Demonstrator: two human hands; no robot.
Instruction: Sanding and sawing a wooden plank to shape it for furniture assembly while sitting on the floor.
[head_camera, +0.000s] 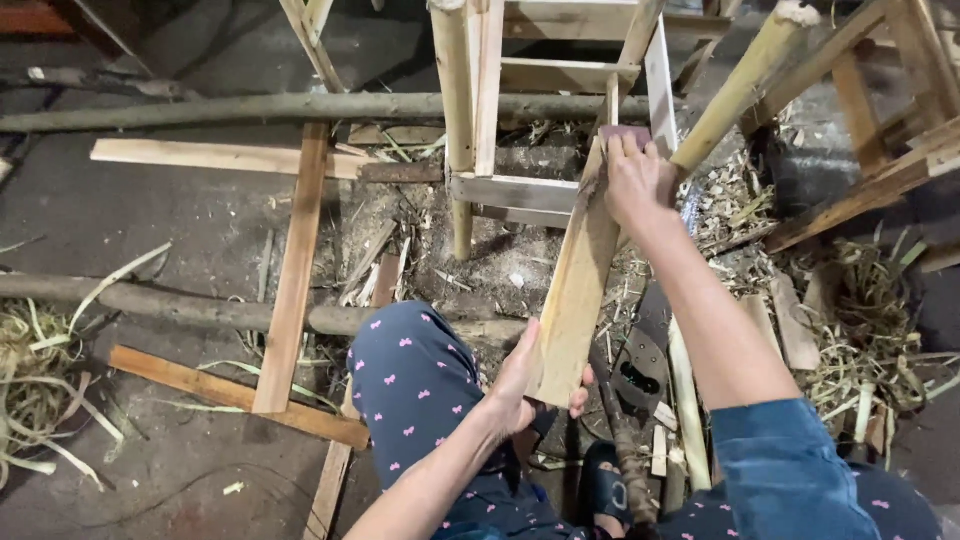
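A long flat pale wooden board (577, 280) slants from near the knee up toward the wooden frame (520, 190) — left hand (520, 385) fingers curl around its lower end, right hand (635, 180) presses a small purplish sanding block (625, 133) at its top.

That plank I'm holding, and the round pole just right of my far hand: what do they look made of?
Plank: looks like bare sawn wood, pale, with grain lines and no paint or varnish; left hand grips its near end, right hand its far end. Round pole: probably bamboo or peeled timber, smooth yellowish skin with a frayed top end; which one is unclear.
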